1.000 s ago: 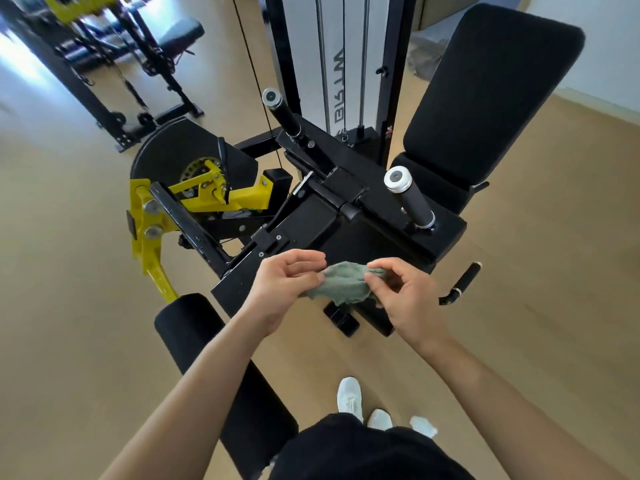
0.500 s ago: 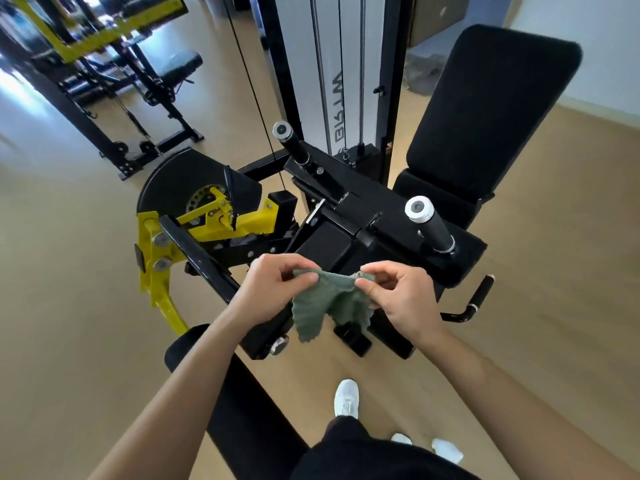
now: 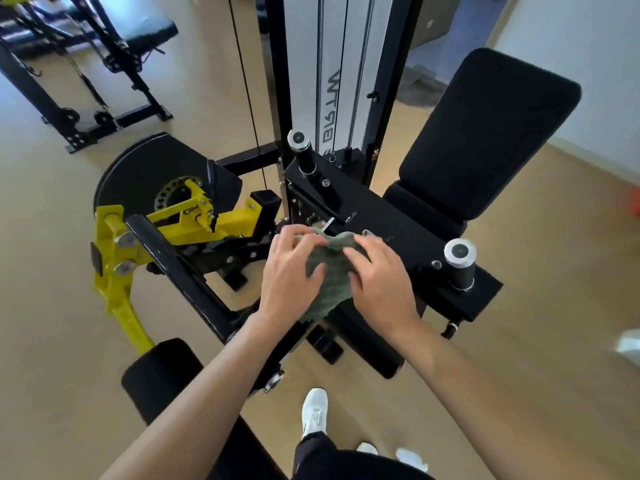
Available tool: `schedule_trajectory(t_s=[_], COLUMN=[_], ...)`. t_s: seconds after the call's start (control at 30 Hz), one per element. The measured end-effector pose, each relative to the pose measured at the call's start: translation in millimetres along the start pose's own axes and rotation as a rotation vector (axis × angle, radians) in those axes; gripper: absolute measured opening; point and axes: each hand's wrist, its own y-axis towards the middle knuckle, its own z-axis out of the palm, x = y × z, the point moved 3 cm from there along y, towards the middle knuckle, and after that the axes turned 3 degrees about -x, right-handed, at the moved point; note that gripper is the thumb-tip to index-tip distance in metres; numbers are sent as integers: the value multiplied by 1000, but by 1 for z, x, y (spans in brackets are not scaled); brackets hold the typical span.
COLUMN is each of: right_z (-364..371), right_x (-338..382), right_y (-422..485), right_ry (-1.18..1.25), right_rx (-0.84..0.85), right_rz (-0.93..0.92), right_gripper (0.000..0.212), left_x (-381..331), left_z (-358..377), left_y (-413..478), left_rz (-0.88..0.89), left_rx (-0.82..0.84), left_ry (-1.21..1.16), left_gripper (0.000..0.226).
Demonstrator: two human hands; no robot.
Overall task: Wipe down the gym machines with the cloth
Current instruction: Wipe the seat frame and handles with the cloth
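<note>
A green cloth (image 3: 333,276) hangs between my two hands above the front of the black seat (image 3: 408,233) of a leg machine. My left hand (image 3: 289,277) holds the cloth's left side, thumb on the fabric and fingers over its top edge. My right hand (image 3: 381,280) grips the right side with curled fingers. Either side of the seat stands a black handle with a chrome cap, one at the left (image 3: 300,142) and one at the right (image 3: 459,254). The padded backrest (image 3: 485,133) rises at the right.
A yellow lever arm (image 3: 116,271) and a black roller pad (image 3: 162,375) stick out at the left. The weight stack tower (image 3: 329,74) stands behind the seat. Another machine (image 3: 104,64) occupies the back left. My white shoe (image 3: 315,410) is on the wooden floor below.
Both hands moved forward and up over the seat with the cloth. The bunched cloth has opened out and now hangs between my hands.
</note>
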Motion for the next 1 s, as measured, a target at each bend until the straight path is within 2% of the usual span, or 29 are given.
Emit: schedule_trajectory(t_s=[0.07,0.2,0.3,0.37,0.43,0.6,0.83,0.9,1.0], right_z=[5,13,18,20,22,21,14,14,16], right_x=[-2,-1,3,8,14,19,27,25,27], right_y=[-1,18,24,9,-16,-61,-82,-81,-78], right_ry=[-91,-97,-218,-371,-411,-219,241,379,582], right_rx=[70,243,345,349,357,362,310,307,318], right_rz=[-73,-108,-171,-250,-312,-216,115,244,375], right_gripper=[43,58,62,63,65,64,62,66,71], left_x=[0,-8,1,4,3,2,2,1,-3], left_z=[6,5,7,3,-3,-20,-23,-18,-6], left_y=[-13,-18,-28,-38,-46,-70,-75,-67,-50], left_rz=[134,399,288,253,271,275,219,225,219], left_rx=[67,16,216,238,212,158,156,157,244], left_ry=[78,237,319,339,382,383,279,287,314], left_gripper=[37,35,44,47,45,34,31,36,51])
